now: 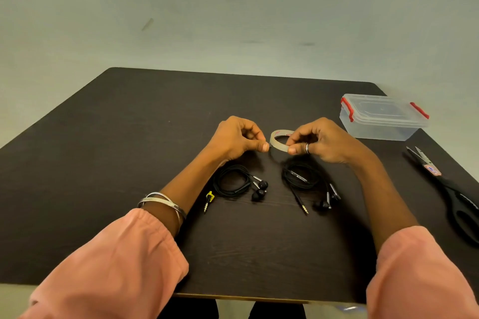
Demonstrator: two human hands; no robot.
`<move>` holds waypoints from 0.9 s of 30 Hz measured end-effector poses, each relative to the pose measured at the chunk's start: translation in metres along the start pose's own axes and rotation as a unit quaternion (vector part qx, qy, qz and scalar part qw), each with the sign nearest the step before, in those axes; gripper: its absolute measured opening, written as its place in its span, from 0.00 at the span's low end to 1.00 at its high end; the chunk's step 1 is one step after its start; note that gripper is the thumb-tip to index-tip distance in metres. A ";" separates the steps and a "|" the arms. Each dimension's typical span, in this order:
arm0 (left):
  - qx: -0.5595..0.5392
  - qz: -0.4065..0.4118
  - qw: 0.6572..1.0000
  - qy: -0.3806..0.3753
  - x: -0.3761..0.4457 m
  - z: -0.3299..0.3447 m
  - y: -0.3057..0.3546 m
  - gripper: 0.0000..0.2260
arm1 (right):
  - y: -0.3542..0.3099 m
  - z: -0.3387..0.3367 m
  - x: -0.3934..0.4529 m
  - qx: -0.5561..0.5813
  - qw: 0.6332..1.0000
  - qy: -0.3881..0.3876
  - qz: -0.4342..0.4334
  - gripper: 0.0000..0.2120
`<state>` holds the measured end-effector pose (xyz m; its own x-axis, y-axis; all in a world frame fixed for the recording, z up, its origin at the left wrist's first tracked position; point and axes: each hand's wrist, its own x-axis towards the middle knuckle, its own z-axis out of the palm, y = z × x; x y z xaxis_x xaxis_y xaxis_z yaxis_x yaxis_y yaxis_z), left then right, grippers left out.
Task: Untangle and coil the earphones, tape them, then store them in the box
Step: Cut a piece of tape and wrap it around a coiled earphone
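Tape roll (279,140): we hold it up between both hands, above the table (129,137). It looks light, thin and nearly used up, so we judge it flexes easily under a squeeze.
Right hand (320,141): fingers curled, thumb and forefinger clamped on the roll's right rim.
Left hand (239,140): thumb and fingertips pressed together at the roll's left edge, apparently on the tape's free end; we cannot tell whether any tape is peeled.
Left earphones (237,184): coiled, lying on the table just below the left fingers, untaped.
Right earphones (302,179): coiled, just below the right fingers, plug (305,209) trailing toward us.
Handling, earphones: light, limp cable. We judge a coil springs open unless gripped across all its loops; avoid pulling by the buds.
Handling, tape: sticky, clings to skin; hold by the very end.
Box (383,118): lid closed, well beyond the right fingers.
Scissors (445,189): right of the right fingers, untouched.
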<state>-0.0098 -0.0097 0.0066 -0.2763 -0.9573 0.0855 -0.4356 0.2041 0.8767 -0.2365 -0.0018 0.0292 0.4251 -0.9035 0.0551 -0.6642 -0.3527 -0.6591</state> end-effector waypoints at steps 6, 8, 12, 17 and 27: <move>-0.039 -0.015 0.999 -0.012 0.000 -0.003 -0.003 0.03 | 0.006 -0.005 -0.005 -0.014 1.000 -0.009 0.014 0.05; -0.041 -0.014 0.999 -0.013 0.001 -0.003 -0.003 0.03 | 0.008 -0.006 -0.006 -0.019 1.000 -0.011 0.019 0.06; -0.067 -0.010 0.997 -0.025 0.000 -0.006 -0.005 0.08 | 0.013 -0.009 -0.007 -0.054 0.998 -0.010 0.041 0.05; -0.065 -0.011 0.998 -0.010 0.001 -0.006 -0.009 0.08 | 0.020 -0.016 -0.014 -0.079 0.995 -0.001 0.059 0.06; 0.172 0.049 0.983 -0.034 0.011 0.017 -0.003 0.15 | 0.014 -0.007 -0.008 -0.087 0.995 0.011 0.047 0.08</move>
<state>-0.0261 -0.0177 -0.0028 -0.3831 -0.9158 0.1202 -0.6649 0.3637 0.6524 -0.2530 -0.0013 0.0245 0.3434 -0.9390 0.0179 -0.7976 -0.3016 -0.5224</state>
